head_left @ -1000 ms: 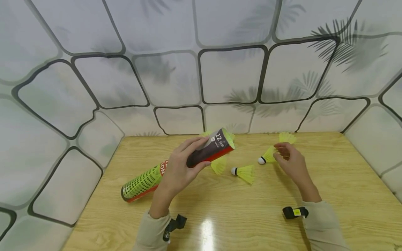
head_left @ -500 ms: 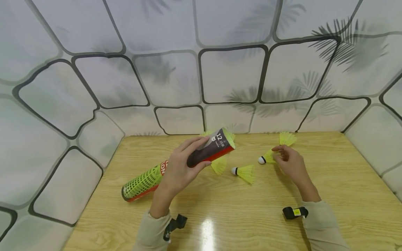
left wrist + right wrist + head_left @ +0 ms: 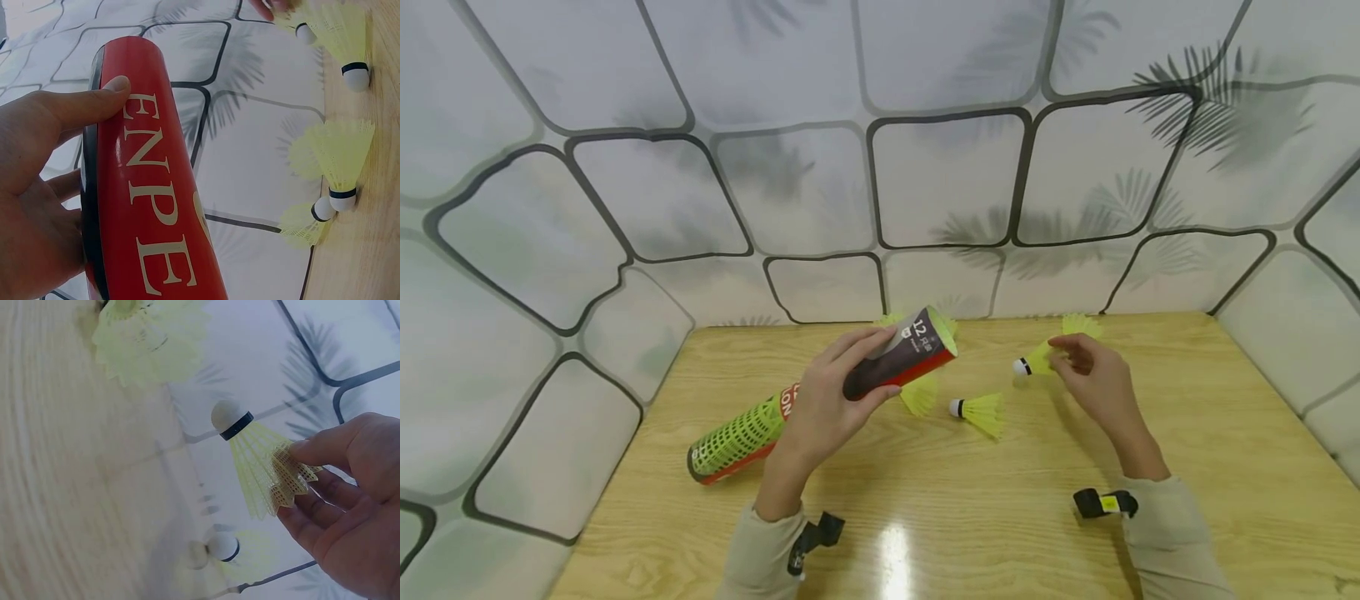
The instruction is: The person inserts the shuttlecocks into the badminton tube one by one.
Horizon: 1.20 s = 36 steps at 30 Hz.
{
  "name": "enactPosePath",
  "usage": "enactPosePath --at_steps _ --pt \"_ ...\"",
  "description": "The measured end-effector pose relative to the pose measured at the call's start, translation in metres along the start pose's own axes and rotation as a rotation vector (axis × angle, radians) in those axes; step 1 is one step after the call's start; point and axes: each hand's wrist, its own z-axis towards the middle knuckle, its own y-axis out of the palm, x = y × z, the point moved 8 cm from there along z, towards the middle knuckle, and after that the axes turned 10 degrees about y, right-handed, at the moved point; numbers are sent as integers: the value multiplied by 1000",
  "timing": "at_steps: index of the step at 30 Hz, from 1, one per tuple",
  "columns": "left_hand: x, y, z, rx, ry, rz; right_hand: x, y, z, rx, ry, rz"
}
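Note:
In the head view my left hand (image 3: 820,404) grips a shuttlecock tube (image 3: 910,354), dark and red with green mesh toward its lower left end. The tube slants, its pale green end up and to the right. Large pale letters run down its red side in the left wrist view, where my thumb lies across it. On the right, my right hand (image 3: 1097,383) pinches a yellow shuttlecock (image 3: 1036,360) by its skirt, thumb on one side and fingers on the other. Its white cork points left, away from my palm, as the right wrist view also shows.
A yellow shuttlecock (image 3: 983,414) lies on the wooden table (image 3: 970,508) between my hands. Another shuttlecock (image 3: 1078,323) is behind my right hand, near the patterned wall (image 3: 955,183). More shuttlecocks (image 3: 919,398) are partly hidden behind the tube.
My right hand now pinches the shuttlecock and has raised it slightly; its cork sits higher than before. My left hand and the tube hold nearly the same place.

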Motion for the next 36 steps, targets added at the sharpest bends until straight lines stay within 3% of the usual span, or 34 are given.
enactPosePath --at_steps 25,36 --pt "1 0 1 1 20 -7 -88 -50 -16 129 -152 258" --pt "4 6 1 -18 25 -2 -114 -62 -27 170 -238 345"
